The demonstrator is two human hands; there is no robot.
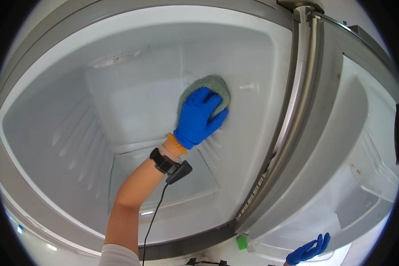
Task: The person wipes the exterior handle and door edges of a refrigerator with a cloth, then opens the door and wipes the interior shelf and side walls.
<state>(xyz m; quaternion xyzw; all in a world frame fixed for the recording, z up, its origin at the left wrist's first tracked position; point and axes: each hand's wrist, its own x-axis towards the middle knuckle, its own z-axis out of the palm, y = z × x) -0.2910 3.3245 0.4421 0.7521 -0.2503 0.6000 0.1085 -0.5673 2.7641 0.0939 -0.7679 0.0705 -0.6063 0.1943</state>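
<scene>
My left hand point(199, 118), in a blue glove, presses a grey-green cloth point(212, 83) against the right inner wall of a refrigerator compartment point(249, 129). Part of the cloth is hidden beneath the palm and fingers. Low at the right, my right hand point(308, 250), gloved in blue too, is raised in front of the open refrigerator door point(286, 212). Its fingers are spread a little and hold nothing.
A glass shelf or panel point(186, 186) lies at the compartment's bottom. Moulded ribs point(83, 159) line the left wall. A small peg point(247, 86) juts from the right wall. From a black wrist device point(172, 168), a cable point(152, 219) hangs down. Something green point(242, 242) is below the door hinge side.
</scene>
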